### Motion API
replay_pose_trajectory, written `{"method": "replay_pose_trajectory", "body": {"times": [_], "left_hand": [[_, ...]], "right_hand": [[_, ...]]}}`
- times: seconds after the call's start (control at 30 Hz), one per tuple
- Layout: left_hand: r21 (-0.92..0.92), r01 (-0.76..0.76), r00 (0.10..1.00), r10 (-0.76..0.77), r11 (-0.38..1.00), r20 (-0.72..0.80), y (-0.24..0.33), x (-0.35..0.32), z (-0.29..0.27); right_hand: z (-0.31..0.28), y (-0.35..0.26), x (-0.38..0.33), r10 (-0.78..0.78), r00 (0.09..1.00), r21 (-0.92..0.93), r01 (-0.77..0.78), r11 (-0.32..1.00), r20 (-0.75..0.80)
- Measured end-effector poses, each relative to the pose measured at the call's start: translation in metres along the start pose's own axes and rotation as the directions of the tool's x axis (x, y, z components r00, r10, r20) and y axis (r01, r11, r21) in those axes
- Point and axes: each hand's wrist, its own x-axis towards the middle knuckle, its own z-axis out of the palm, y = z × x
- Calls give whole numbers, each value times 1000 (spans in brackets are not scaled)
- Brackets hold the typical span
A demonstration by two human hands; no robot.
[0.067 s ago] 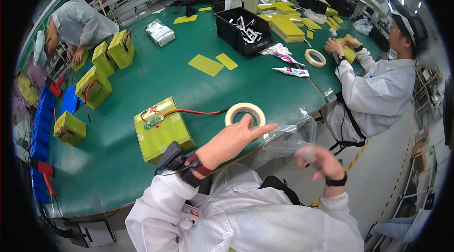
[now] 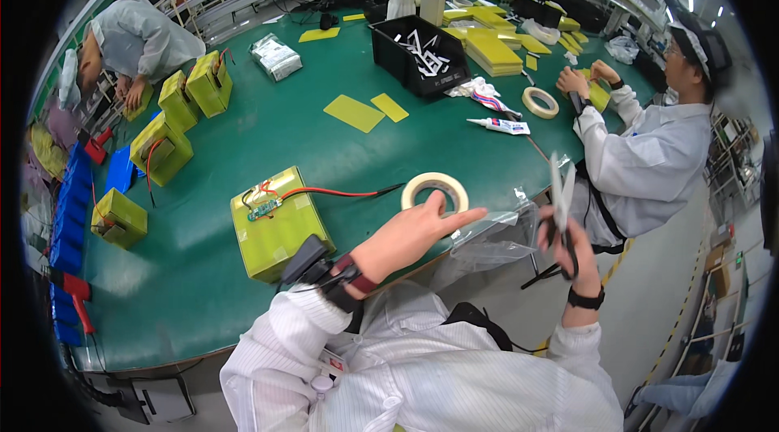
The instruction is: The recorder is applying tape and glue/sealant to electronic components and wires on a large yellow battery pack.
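While the left hand (image 2: pixel 406 236) is lying with fingers stretched out over the near rim of the tape roll (image 2: pixel 435 189), touching it without gripping, the right hand (image 2: pixel 565 241) is hovering off the table edge, clenched around scissors (image 2: pixel 560 197) whose blades are pointing up. The roll is sitting flat on the green table (image 2: pixel 268 140), just right of a yellow pack (image 2: pixel 276 225) with red and black wires. A clear bag (image 2: pixel 491 237) is hanging between both hands.

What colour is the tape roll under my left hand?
Cream to off-white: the tape roll under your left hand, clearest in the head view.
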Motion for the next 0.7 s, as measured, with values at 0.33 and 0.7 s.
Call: {"method": "replay_pose_trajectory", "body": {"times": [0.33, 0.7], "left_hand": [[-876, -46, 823, -479, 480, -306, -8, -18, -14], [-788, 128, -306, -732, 602, -609, 51, -317, -27]], "right_hand": [[-42, 60, 109, -235, 955, -880, -53, 472, -183], [-124, 112, 169, -188, 972, -921, 198, 336, 140]]}}
